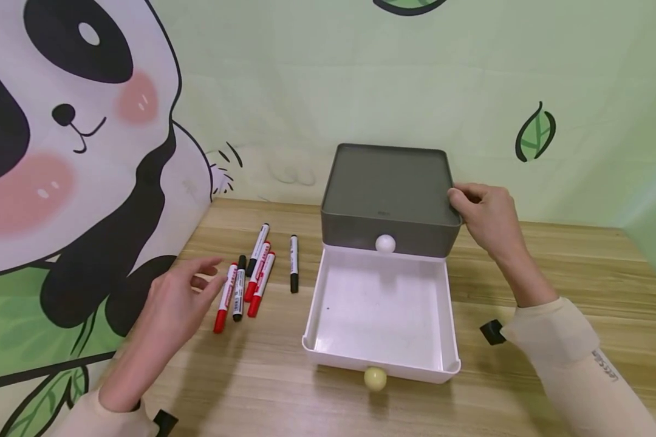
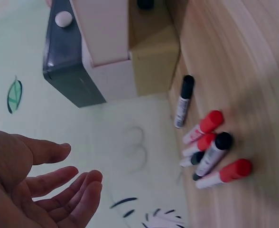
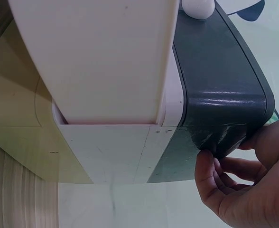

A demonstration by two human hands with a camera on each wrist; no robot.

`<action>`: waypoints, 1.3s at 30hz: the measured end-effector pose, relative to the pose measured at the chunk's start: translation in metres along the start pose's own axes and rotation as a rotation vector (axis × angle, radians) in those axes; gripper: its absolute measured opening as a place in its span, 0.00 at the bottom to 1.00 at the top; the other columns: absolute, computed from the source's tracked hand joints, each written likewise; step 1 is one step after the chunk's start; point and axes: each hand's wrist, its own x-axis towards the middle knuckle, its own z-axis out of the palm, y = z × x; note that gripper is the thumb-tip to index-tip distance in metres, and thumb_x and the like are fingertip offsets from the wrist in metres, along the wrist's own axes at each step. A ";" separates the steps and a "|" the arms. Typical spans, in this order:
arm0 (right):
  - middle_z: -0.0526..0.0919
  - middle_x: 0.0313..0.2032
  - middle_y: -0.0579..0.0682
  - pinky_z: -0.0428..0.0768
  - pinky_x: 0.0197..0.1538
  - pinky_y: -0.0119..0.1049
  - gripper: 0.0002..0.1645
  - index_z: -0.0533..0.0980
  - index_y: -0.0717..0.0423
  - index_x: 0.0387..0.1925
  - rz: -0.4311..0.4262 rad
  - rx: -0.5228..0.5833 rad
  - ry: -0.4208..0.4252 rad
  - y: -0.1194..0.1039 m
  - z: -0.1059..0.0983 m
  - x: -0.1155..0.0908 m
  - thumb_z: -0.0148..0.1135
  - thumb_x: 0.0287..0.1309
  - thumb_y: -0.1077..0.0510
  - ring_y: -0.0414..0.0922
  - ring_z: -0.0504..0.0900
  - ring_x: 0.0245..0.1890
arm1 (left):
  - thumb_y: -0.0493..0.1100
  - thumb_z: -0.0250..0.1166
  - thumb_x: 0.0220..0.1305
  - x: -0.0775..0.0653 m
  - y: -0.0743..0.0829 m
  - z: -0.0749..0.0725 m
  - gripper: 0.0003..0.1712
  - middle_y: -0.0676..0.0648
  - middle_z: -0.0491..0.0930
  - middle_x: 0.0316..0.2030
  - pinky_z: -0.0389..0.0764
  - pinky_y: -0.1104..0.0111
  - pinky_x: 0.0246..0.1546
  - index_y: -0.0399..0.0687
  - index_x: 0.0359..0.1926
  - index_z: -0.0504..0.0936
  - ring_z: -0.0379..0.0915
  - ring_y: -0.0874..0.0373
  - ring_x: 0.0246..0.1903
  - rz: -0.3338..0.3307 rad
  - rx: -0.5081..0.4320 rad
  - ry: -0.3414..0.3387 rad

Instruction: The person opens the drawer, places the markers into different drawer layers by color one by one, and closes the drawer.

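A stacked drawer box with a dark grey top unit (image 1: 390,182) stands against the back wall. Its white middle drawer (image 1: 382,303) is pulled out towards me, bare inside apart from a tiny dark speck. My right hand (image 1: 489,215) holds the grey unit at its right edge, thumb at the top rim and curled fingers against the side, as the right wrist view also shows. My left hand (image 1: 177,300) hovers beside a group of whiteboard markers (image 1: 239,291), fingers loosely bent and holding nothing. Some markers have red caps (image 2: 237,171), others black caps.
One black-capped marker (image 1: 294,264) lies apart, between the group and the drawer. A yellow lower unit (image 3: 16,104) shows beneath the white one; its round yellow knob (image 1: 375,379) sticks out below the open drawer. Behind the wooden table (image 1: 552,267) hangs a panda-printed cloth (image 1: 388,91).
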 end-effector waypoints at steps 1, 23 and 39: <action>0.86 0.44 0.64 0.74 0.32 0.24 0.25 0.82 0.66 0.58 0.001 0.002 -0.001 0.000 0.000 0.000 0.55 0.73 0.51 0.36 0.77 0.29 | 0.40 0.70 0.69 0.002 -0.004 0.002 0.21 0.33 0.85 0.48 0.84 0.47 0.39 0.36 0.59 0.83 0.85 0.39 0.42 -0.006 -0.001 0.001; 0.86 0.45 0.65 0.74 0.32 0.24 0.26 0.81 0.66 0.59 0.002 0.014 -0.012 0.002 0.000 0.001 0.55 0.74 0.49 0.34 0.77 0.29 | 0.41 0.67 0.69 0.025 -0.055 0.045 0.26 0.26 0.81 0.50 0.79 0.48 0.41 0.27 0.61 0.78 0.75 0.32 0.48 -0.248 0.045 -0.232; 0.86 0.43 0.63 0.73 0.30 0.22 0.26 0.82 0.66 0.58 -0.008 0.005 0.001 0.005 0.001 0.003 0.55 0.74 0.50 0.33 0.75 0.28 | 0.39 0.69 0.64 0.036 -0.070 0.061 0.28 0.34 0.79 0.40 0.73 0.61 0.29 0.25 0.60 0.75 0.74 0.43 0.35 -0.283 0.115 -0.335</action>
